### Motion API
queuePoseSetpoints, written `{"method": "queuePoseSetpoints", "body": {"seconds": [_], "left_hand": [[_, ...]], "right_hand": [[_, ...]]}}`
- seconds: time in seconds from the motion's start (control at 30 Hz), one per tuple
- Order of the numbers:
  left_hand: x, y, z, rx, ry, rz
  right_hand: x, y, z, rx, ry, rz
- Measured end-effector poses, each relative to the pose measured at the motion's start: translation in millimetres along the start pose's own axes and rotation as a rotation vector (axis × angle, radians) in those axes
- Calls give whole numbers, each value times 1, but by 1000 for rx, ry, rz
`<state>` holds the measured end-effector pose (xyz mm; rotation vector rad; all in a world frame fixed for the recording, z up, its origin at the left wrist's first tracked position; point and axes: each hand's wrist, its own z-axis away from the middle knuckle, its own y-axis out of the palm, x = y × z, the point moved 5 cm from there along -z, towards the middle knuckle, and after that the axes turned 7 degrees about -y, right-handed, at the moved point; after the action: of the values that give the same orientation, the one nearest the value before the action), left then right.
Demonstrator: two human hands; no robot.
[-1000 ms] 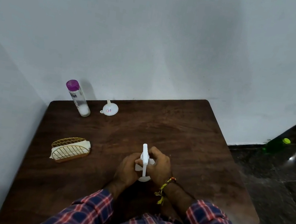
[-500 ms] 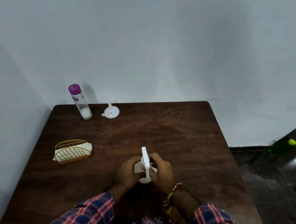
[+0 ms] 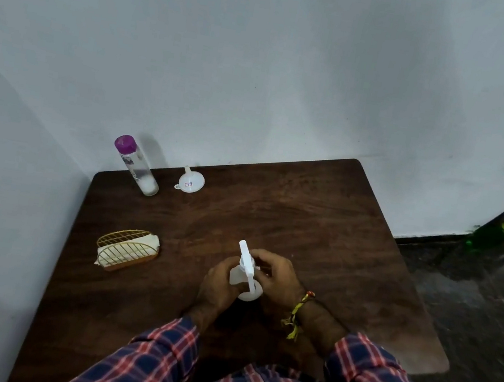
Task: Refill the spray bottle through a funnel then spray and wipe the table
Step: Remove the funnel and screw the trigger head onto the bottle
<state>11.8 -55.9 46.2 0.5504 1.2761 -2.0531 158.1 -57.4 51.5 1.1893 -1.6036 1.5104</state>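
Observation:
A small white spray bottle (image 3: 246, 273) stands near the middle of the dark wooden table (image 3: 319, 233). My left hand (image 3: 216, 287) grips its body from the left. My right hand (image 3: 276, 279) has its fingers curled round the white spray head at the top. At the table's back left stands a clear bottle with a purple cap (image 3: 137, 164), some clear liquid in it. A small white funnel (image 3: 191, 180) lies beside it to the right. A gold wire holder with a folded pale cloth (image 3: 126, 250) sits at the left of the table.
White walls close off the table's back and left sides. To the right the table edge drops to a dark tiled floor, where a green bottle with a yellow cap (image 3: 489, 233) stands by the wall.
Both hands have stayed on the spray bottle, and the spray head has turned a little between them. The view has shifted slightly; the other objects have not moved.

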Motion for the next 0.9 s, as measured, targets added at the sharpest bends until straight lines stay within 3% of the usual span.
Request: {"method": "queuePoseSetpoints", "body": {"seconds": [0.33, 0.57, 0.63, 0.77, 0.9], "left_hand": [[0, 0, -6, -16, 66, -123], [-3, -3, -1, -71, 45, -94], [-2, -1, -3, -17, 56, -52], [-4, -8, -5, 7, 45, 3], [0, -3, -4, 50, 53, 78]], "right_hand": [[-1, -2, -12, 153, 0, 38], [15, 7, 4, -240, 23, 161], [13, 3, 2, -195, 39, 137], [12, 1, -6, 102, 22, -41], [13, 3, -3, 0, 56, 10]]}}
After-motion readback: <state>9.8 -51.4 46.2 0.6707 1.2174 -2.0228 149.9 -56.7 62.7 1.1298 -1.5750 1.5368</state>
